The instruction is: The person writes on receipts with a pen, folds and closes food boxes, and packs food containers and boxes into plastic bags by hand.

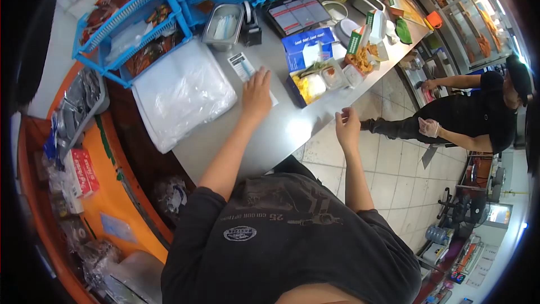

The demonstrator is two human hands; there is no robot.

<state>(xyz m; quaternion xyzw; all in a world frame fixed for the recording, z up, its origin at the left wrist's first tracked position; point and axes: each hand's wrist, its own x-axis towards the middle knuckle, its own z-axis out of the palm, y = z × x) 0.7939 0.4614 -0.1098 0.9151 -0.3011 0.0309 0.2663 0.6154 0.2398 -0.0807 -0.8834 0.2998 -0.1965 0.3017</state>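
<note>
My left hand (257, 97) lies flat on the steel table, its fingers stretched over a white printed slip (241, 66). Part of the slip is hidden under the hand. My right hand (348, 125) hangs in the air by the table's right edge, fingers loosely bent and apart, with nothing visible in them. Between and beyond the hands stands an open blue meal box (306, 100) with rice, something yellow and greens. Two clear lidded cups (336, 77) sit at its right side. Fried food in an open carton (360, 59) stands just behind.
A stack of clear plastic bags (183, 93) covers the table's left side. Blue baskets (140, 28) line the back, near a metal tray (224, 25), a black tape dispenser (251, 29) and a tablet (297, 12). A co-worker (478, 107) wearing a clear glove stands at the right.
</note>
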